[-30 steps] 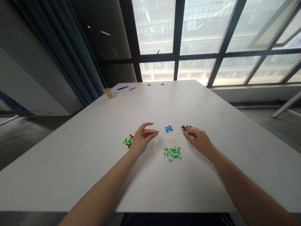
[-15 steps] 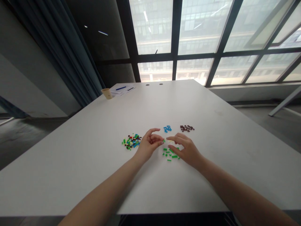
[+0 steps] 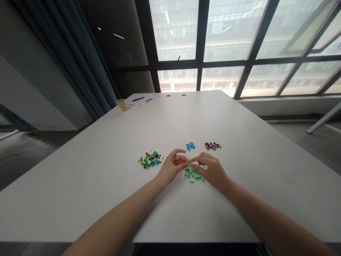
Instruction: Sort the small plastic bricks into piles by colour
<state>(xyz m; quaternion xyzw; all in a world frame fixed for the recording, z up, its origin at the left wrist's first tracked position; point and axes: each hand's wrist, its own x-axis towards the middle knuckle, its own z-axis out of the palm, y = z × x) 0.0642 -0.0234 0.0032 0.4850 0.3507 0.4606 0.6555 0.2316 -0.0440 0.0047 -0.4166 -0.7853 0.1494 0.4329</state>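
Observation:
My left hand (image 3: 173,166) and my right hand (image 3: 210,170) meet fingertip to fingertip above a pile of green bricks (image 3: 194,174) on the white table (image 3: 106,177). Both pinch at a small green brick (image 3: 190,163) held between them. A mixed-colour pile of bricks (image 3: 150,159) lies left of my left hand. Behind my hands lie a small blue pile (image 3: 190,145) and a dark brown pile (image 3: 212,145). A pale yellow pile is mostly hidden behind my fingers.
At the table's far left corner stand a paper cup (image 3: 122,105) and papers with a blue pen (image 3: 140,100). Large windows rise beyond the far edge, a dark curtain hangs at the left.
My right hand came left from the brown pile to the green pile. My left hand moved right with its green brick, and the two sets of fingertips now meet.

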